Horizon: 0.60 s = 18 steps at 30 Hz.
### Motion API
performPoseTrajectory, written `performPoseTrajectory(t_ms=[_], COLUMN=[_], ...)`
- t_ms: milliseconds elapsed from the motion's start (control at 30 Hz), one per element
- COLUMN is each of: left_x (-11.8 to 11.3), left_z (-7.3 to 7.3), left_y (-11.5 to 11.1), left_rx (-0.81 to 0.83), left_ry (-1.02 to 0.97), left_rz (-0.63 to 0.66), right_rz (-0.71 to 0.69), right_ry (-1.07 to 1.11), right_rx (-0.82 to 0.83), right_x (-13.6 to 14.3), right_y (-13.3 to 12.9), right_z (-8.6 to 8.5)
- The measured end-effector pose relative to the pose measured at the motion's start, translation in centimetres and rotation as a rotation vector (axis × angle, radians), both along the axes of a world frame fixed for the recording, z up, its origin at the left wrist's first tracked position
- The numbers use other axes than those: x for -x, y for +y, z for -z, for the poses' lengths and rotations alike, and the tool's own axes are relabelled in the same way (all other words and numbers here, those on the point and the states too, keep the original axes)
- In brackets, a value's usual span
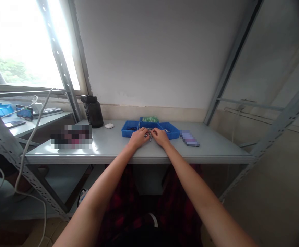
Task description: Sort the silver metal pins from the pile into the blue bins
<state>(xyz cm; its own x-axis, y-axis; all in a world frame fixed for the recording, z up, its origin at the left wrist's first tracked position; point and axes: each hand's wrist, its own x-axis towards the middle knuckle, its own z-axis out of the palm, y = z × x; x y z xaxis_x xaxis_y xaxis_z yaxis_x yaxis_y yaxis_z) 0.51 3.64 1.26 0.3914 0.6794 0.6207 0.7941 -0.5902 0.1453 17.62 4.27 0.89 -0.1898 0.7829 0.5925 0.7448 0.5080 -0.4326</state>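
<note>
My left hand [139, 136] and my right hand [161, 136] meet at the front of a group of blue bins, with fingers curled inward and almost touching. Small shiny metal pieces [150, 136] show between the fingertips of both hands; their exact kind is too small to tell. The left blue bin [125, 133] contains dark small parts. Thin metal pieces lie in the right blue bin [174, 135]. Behind the hands is a middle bin, partly covered by them, and a bundle of green material [151, 119] sits at the back.
A dark bottle [95, 113] and a white earbud case [109, 126] stand left on the grey table [108, 145]. A phone [190, 139] lies right of the bins. A blurred-out item [72, 137] is at left. Metal shelf posts and a white cable [23, 157] border the table.
</note>
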Motion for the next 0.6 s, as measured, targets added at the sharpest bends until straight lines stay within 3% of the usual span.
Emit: performPoseTrajectory(t_ms=[300,600], left_x=[-0.02,0.01], left_z=[0.11,0.21], left_y=[0.07,0.14], left_rx=[-0.047,-0.051], left_ry=[-0.020,-0.016], left_rz=[0.027,0.029], right_rz=[0.034,-0.050], right_ry=[0.018,-0.008], right_rx=[-0.005,0.002], right_x=[0.07,0.08], right_y=[-0.14,-0.05], right_z=[-0.12,0.06])
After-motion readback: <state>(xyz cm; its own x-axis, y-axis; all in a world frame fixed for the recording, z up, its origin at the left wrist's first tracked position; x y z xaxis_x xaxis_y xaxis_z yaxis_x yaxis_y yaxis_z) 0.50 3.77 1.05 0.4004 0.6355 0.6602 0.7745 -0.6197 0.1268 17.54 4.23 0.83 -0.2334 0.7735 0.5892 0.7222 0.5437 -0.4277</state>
